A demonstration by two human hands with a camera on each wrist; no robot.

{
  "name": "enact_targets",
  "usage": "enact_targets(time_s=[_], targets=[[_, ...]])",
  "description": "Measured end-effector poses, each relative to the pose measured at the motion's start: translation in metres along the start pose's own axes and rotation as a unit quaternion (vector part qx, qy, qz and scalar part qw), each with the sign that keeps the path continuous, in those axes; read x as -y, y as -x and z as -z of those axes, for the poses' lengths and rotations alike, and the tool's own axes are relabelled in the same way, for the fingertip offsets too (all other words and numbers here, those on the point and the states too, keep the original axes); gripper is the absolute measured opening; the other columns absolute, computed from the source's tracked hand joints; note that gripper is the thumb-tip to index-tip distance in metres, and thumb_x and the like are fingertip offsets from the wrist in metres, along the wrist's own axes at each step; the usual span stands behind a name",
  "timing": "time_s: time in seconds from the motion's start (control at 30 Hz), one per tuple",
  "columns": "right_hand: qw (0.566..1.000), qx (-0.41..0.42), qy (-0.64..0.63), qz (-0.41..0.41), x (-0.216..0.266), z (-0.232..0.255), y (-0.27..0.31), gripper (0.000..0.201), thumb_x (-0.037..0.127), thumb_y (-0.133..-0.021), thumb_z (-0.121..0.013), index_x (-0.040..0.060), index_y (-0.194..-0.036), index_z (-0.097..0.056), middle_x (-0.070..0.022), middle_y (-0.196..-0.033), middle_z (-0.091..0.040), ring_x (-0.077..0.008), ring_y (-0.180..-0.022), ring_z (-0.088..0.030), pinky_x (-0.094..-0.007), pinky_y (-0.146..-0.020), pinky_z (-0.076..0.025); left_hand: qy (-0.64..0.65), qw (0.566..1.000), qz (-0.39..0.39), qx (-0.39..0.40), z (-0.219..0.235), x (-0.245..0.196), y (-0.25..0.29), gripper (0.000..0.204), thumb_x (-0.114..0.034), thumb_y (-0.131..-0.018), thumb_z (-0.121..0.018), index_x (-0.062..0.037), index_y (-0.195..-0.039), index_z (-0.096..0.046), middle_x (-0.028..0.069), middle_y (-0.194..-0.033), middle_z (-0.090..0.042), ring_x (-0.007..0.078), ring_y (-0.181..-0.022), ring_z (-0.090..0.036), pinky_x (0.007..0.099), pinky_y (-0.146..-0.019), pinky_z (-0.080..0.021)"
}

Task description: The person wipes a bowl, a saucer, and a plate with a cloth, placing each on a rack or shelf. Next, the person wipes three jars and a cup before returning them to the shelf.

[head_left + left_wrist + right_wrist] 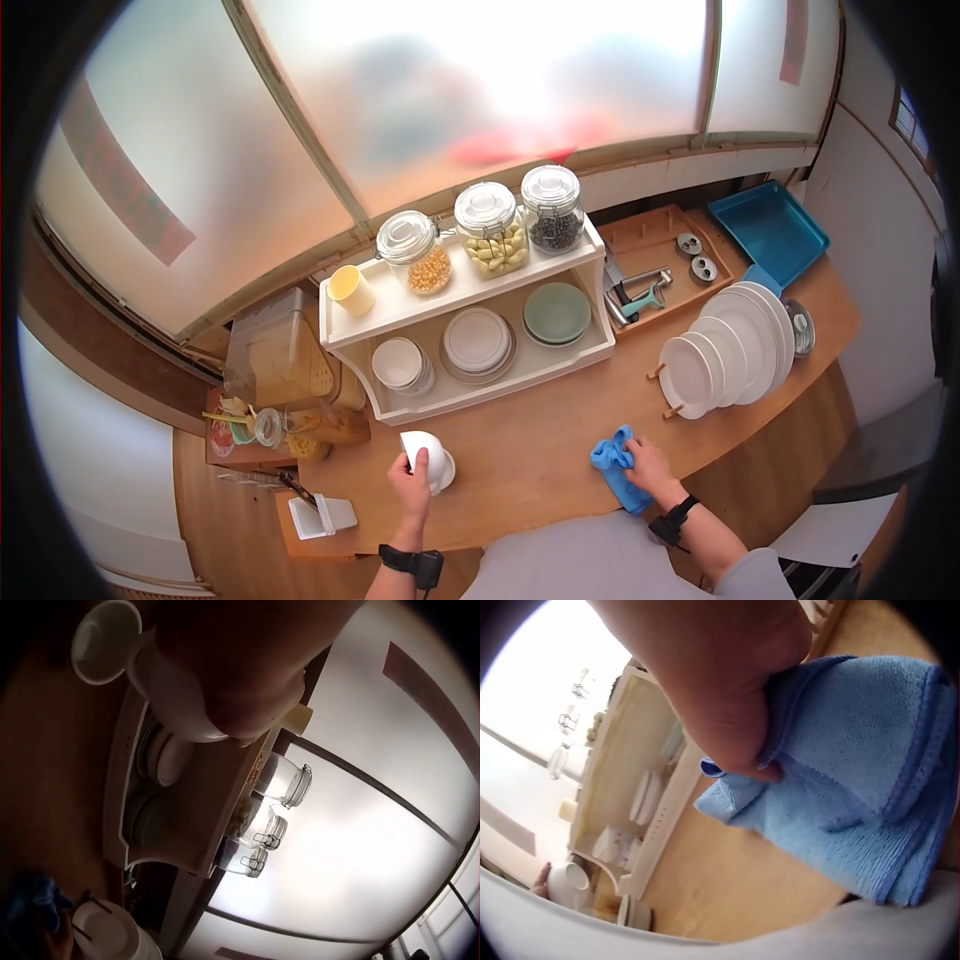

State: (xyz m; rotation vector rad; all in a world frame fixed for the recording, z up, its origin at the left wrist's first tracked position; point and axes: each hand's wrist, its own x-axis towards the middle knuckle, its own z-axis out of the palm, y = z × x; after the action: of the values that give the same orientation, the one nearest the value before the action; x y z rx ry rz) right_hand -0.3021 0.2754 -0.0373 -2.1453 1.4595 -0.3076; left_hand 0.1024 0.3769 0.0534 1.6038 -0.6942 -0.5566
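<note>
My left hand (410,482) grips a white footed bowl (428,452) by its side, thumb against the outer wall. The bowl is tipped over sideways, its mouth to the left and its round foot (106,642) to the right. My right hand (650,468) holds a blue cloth (840,757), bunched at the top in the head view. The cloth's lower part hangs in folds over the front of the table, near my lap. In the right wrist view the thumb presses on the fabric and the other fingers are mostly hidden.
A white two-tier shelf (465,400) stands behind, with glass jars (490,235), a yellow cup (351,290) and stacked dishes. White plates (690,372) stand in a rack at right. A wooden tray (640,240) and teal tray (770,235) lie behind. A white utensil holder (322,515) lies front left.
</note>
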Motion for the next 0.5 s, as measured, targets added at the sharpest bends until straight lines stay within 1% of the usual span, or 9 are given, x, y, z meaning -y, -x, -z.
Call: enact_targets(time_s=[0.03,0.1,0.13,0.17,0.23,0.33,0.37,0.43,0.5], targets=[[1.000,0.018,0.024,-0.010,-0.008,-0.008,0.006,0.040,0.012,-0.063,-0.070,0.0107,-0.100,-0.054,-0.0154,-0.096,-0.057,-0.0387,-0.088,-0.058,-0.0457,-0.074,-0.049,-0.003,1.000,0.003,0.001,0.008,0.012,-0.006,0.025,-0.019,-0.088,-0.065,0.0008,-0.074,-0.059,0.0020,-0.070,-0.059,0.0096,-0.064,-0.051,0.0261,-0.058,-0.041],[1.000,0.001,0.012,-0.015,-0.013,-0.019,0.019,0.041,0.012,-0.064,-0.070,0.0108,-0.100,-0.052,-0.0153,-0.096,-0.056,-0.0387,-0.087,-0.058,-0.0462,-0.073,-0.049,-0.188,0.974,-0.119,0.043,0.022,0.028,-0.015,0.030,-0.016,-0.085,-0.066,0.0012,-0.067,-0.050,0.0066,-0.061,-0.048,0.0132,-0.057,-0.045,0.0300,-0.053,-0.037],[1.000,-0.021,0.001,-0.017,-0.015,-0.022,0.021,0.041,0.013,-0.064,-0.070,0.0109,-0.100,-0.051,-0.0153,-0.095,-0.056,-0.0387,-0.087,-0.058,-0.0467,-0.073,-0.048,-0.266,0.949,-0.159,0.063,0.025,0.024,-0.016,0.033,-0.016,-0.084,-0.066,0.0015,-0.065,-0.045,0.0130,-0.059,-0.041,0.0229,-0.054,-0.047,0.0357,-0.051,-0.036],[1.000,-0.019,-0.001,-0.019,-0.016,-0.024,0.021,0.041,0.013,-0.064,-0.070,0.0109,-0.100,-0.051,-0.0153,-0.095,-0.056,-0.0387,-0.087,-0.058,-0.0467,-0.073,-0.048,-0.268,0.948,-0.158,0.065,0.025,0.020,-0.015,0.033,-0.016,-0.084,-0.066,0.0015,-0.065,-0.045,0.0130,-0.059,-0.041,0.0229,-0.054,-0.047,0.0357,-0.051,-0.036],[0.998,-0.054,-0.012,-0.013,-0.018,-0.030,0.023,0.042,0.014,-0.064,-0.070,0.0111,-0.100,-0.049,-0.0146,-0.094,-0.054,-0.0384,-0.086,-0.057,-0.0467,-0.071,-0.048,-0.372,0.898,-0.210,0.105,0.024,0.010,-0.011,0.031,-0.018,-0.083,-0.066,-0.0003,-0.066,-0.047,0.0145,-0.062,-0.046,0.0309,-0.058,-0.051,0.0393,-0.051,-0.039],[0.997,-0.060,-0.035,-0.019,-0.019,-0.032,0.022,0.040,0.013,-0.064,-0.069,0.0117,-0.099,-0.050,-0.0142,-0.095,-0.054,-0.0376,-0.088,-0.056,-0.0465,-0.072,-0.048,-0.431,0.849,-0.269,0.145,0.026,0.023,-0.011,0.029,-0.019,-0.081,-0.067,-0.0028,-0.066,-0.049,0.0136,-0.066,-0.050,0.0337,-0.063,-0.054,0.0421,-0.052,-0.042],[0.997,-0.060,-0.036,-0.023,-0.019,-0.032,0.022,0.040,0.013,-0.064,-0.069,0.0117,-0.099,-0.050,-0.0142,-0.095,-0.054,-0.0376,-0.088,-0.056,-0.0465,-0.072,-0.048,-0.431,0.848,-0.269,0.149,0.025,0.025,-0.009,0.029,-0.019,-0.081,-0.067,-0.0028,-0.066,-0.049,0.0136,-0.066,-0.050,0.0337,-0.063,-0.054,0.0421,-0.052,-0.042],[0.997,-0.060,-0.038,-0.025,-0.019,-0.032,0.022,0.040,0.013,-0.064,-0.069,0.0117,-0.099,-0.050,-0.0139,-0.094,-0.054,-0.0372,-0.087,-0.057,-0.0463,-0.071,-0.048,-0.490,0.796,-0.304,0.182,0.024,0.025,-0.005,0.028,-0.021,-0.080,-0.067,-0.0049,-0.066,-0.050,0.0116,-0.067,-0.051,0.0309,-0.063,-0.055,0.0410,-0.051,-0.044],[0.997,-0.063,-0.039,-0.021,-0.020,-0.032,0.022,0.040,0.014,-0.064,-0.070,0.0116,-0.098,-0.050,-0.0136,-0.093,-0.054,-0.0371,-0.087,-0.057,-0.0461,-0.071,-0.048,-0.506,0.781,-0.310,0.195,0.023,0.029,0.000,0.027,-0.021,-0.080,-0.067,-0.0053,-0.066,-0.051,0.0108,-0.068,-0.052,0.0297,-0.063,-0.056,0.0404,-0.051,-0.045]])
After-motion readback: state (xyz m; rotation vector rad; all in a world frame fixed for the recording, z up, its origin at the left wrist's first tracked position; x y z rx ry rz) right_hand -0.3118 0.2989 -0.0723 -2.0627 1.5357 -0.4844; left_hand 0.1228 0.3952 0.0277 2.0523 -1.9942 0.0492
